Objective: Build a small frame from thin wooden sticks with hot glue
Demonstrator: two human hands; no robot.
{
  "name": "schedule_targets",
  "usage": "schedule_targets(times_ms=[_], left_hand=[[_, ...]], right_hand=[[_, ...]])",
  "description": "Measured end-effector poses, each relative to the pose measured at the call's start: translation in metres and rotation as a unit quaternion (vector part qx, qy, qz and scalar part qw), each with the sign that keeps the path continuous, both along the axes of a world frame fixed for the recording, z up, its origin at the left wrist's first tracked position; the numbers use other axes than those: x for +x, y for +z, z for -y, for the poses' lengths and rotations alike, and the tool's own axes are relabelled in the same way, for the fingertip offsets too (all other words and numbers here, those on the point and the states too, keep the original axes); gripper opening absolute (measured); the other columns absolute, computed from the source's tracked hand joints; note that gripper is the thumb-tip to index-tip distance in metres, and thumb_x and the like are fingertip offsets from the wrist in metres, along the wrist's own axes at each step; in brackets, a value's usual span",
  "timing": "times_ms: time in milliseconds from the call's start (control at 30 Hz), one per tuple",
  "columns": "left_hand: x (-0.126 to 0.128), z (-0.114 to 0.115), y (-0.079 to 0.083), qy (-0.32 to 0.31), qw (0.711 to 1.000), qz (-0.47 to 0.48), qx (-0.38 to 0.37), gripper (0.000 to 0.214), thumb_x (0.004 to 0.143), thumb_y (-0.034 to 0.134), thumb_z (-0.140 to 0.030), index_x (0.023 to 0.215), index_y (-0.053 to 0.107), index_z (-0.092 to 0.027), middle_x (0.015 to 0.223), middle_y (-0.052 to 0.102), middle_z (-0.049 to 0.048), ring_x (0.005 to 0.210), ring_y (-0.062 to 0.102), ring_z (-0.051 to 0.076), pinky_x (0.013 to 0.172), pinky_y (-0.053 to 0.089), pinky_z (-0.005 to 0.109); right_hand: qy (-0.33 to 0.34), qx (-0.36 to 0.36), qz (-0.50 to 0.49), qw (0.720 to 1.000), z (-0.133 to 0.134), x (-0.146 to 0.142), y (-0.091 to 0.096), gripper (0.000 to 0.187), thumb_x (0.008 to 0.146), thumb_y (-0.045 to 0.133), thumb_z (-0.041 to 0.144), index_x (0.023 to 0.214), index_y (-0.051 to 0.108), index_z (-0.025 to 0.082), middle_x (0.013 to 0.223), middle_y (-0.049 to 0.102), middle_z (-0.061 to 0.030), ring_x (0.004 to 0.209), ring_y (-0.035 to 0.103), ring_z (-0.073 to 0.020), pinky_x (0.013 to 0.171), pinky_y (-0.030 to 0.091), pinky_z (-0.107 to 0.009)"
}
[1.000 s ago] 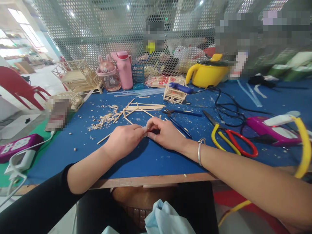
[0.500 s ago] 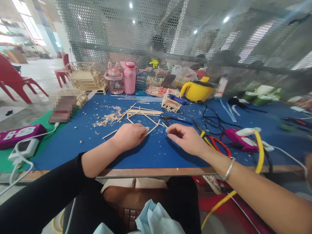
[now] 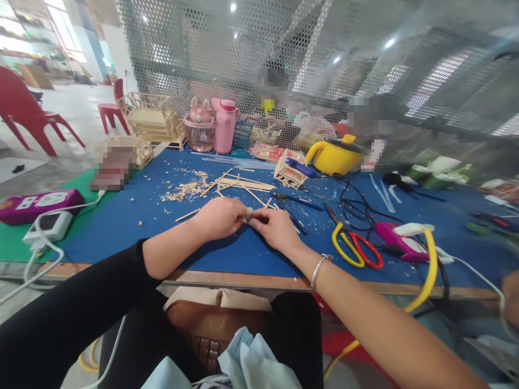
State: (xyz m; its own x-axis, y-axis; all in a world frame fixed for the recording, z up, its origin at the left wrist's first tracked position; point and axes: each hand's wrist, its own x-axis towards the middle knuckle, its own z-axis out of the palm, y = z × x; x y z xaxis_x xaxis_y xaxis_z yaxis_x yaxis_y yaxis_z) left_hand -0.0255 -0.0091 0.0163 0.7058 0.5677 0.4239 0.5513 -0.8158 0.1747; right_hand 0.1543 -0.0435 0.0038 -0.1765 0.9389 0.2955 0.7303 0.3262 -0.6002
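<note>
My left hand (image 3: pixel 221 219) is closed, thumb and fingers pinched together above the blue mat (image 3: pixel 243 254). My right hand (image 3: pixel 275 229) meets it at the fingertips, its thumb and fingers also pinched. Something whitish shows where the fingertips touch; whether it is a fingertip cover or a small piece I cannot tell. Just beyond the hands lie thin wooden sticks (image 3: pixel 255 185), some joined into an angled frame. A pair of pliers (image 3: pixel 300 202) and a blue pen-like tool (image 3: pixel 292 217) lie close to my right hand.
Wood scraps (image 3: pixel 188 189) are scattered at the left. Scissors (image 3: pixel 352 246) with yellow and red handles lie right, near black cables and a purple power strip (image 3: pixel 399 240). Behind stand a small stick-built frame (image 3: pixel 290 172), a yellow pot (image 3: pixel 336 156), a pink bottle (image 3: pixel 224 127) and stick-built racks (image 3: pixel 154 119).
My right hand has moved left and its fingers have closed against my left fingertips. The scissors and pen-like tool now show more fully. The view has shifted slightly.
</note>
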Motion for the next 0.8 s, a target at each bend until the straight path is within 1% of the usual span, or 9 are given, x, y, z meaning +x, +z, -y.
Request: schedule_targets(times_ms=[100, 200, 267, 367, 433, 533, 700, 733, 800], left_hand=[[-0.004, -0.004, 0.001, 0.008, 0.994, 0.079, -0.07, 0.027, 0.073, 0.051, -0.012, 0.091, 0.069, -0.018, 0.078, 0.073, 0.0035, 0.072, 0.067, 0.017, 0.07, 0.049, 0.026], [-0.01, -0.01, 0.002, 0.051, 0.974, 0.173, -0.135, 0.042, 0.072, 0.052, -0.011, 0.112, 0.063, -0.018, 0.084, 0.074, 0.0017, 0.071, 0.067, 0.014, 0.074, 0.05, 0.025], [-0.013, -0.014, 0.003, 0.096, 0.963, 0.201, -0.154, 0.04, 0.073, 0.053, -0.012, 0.111, 0.063, -0.016, 0.085, 0.074, 0.0023, 0.07, 0.066, 0.014, 0.074, 0.051, 0.025], [-0.015, -0.016, 0.003, 0.127, 0.961, 0.193, -0.153, 0.026, 0.074, 0.053, -0.014, 0.094, 0.07, -0.016, 0.083, 0.073, 0.0025, 0.071, 0.066, 0.014, 0.075, 0.051, 0.025], [-0.014, -0.016, 0.003, 0.119, 0.966, 0.179, -0.145, 0.024, 0.074, 0.053, -0.014, 0.088, 0.071, -0.017, 0.08, 0.073, 0.002, 0.071, 0.065, 0.015, 0.076, 0.05, 0.025], [-0.013, -0.015, 0.002, 0.09, 0.972, 0.167, -0.142, 0.026, 0.073, 0.053, -0.012, 0.089, 0.072, -0.018, 0.082, 0.073, 0.0016, 0.069, 0.064, 0.014, 0.075, 0.05, 0.025], [-0.012, -0.012, 0.001, -0.011, 0.981, 0.172, -0.09, 0.035, 0.07, 0.051, -0.007, 0.096, 0.071, -0.019, 0.094, 0.071, 0.0027, 0.071, 0.062, 0.013, 0.073, 0.05, 0.026], [-0.011, -0.012, 0.002, -0.019, 0.98, 0.181, -0.076, 0.035, 0.07, 0.051, -0.007, 0.097, 0.07, -0.019, 0.094, 0.07, 0.0034, 0.071, 0.061, 0.012, 0.073, 0.05, 0.026], [-0.01, -0.008, 0.005, -0.005, 0.976, 0.211, -0.058, 0.032, 0.073, 0.052, -0.009, 0.099, 0.07, -0.018, 0.095, 0.068, 0.0052, 0.068, 0.059, 0.011, 0.069, 0.05, 0.025]], right_hand=[[-0.004, 0.017, 0.007, 1.0, 0.001, -0.001, -0.002, 0.016, 0.08, 0.061, 0.028, 0.085, 0.074, 0.021, 0.08, 0.074, -0.0009, 0.069, 0.064, -0.0152, 0.065, 0.044, -0.025], [-0.006, 0.032, 0.015, 0.999, 0.001, -0.002, -0.003, 0.015, 0.08, 0.061, 0.03, 0.083, 0.073, 0.022, 0.08, 0.074, -0.0001, 0.069, 0.064, -0.0146, 0.065, 0.044, -0.025], [-0.006, 0.036, 0.019, 0.999, 0.001, -0.002, -0.004, 0.015, 0.08, 0.061, 0.03, 0.083, 0.073, 0.022, 0.081, 0.074, 0.0, 0.071, 0.065, -0.0147, 0.067, 0.044, -0.025], [-0.007, 0.041, 0.027, 0.999, 0.002, -0.002, -0.004, 0.015, 0.08, 0.061, 0.03, 0.082, 0.073, 0.022, 0.082, 0.074, -0.0004, 0.072, 0.065, -0.015, 0.066, 0.044, -0.025], [-0.011, 0.042, 0.033, 0.999, 0.002, -0.002, -0.004, 0.015, 0.08, 0.061, 0.03, 0.082, 0.073, 0.022, 0.081, 0.074, -0.0004, 0.071, 0.065, -0.0149, 0.065, 0.044, -0.025], [-0.009, 0.044, 0.032, 0.998, 0.001, -0.002, -0.004, 0.015, 0.081, 0.061, 0.03, 0.082, 0.073, 0.021, 0.08, 0.073, -0.0003, 0.069, 0.064, -0.0145, 0.064, 0.043, -0.025], [-0.004, 0.038, 0.022, 0.999, 0.001, -0.003, -0.004, 0.014, 0.08, 0.061, 0.029, 0.081, 0.073, 0.021, 0.076, 0.073, -0.0006, 0.066, 0.063, -0.0145, 0.064, 0.044, -0.026], [-0.004, 0.038, 0.017, 0.999, 0.001, -0.003, -0.004, 0.013, 0.079, 0.062, 0.028, 0.081, 0.072, 0.02, 0.076, 0.073, -0.0007, 0.066, 0.063, -0.0145, 0.064, 0.044, -0.026], [-0.011, 0.051, -0.01, 0.999, 0.002, -0.003, -0.003, 0.013, 0.079, 0.061, 0.027, 0.082, 0.072, 0.02, 0.078, 0.073, -0.0012, 0.068, 0.063, -0.0149, 0.066, 0.045, -0.026]])
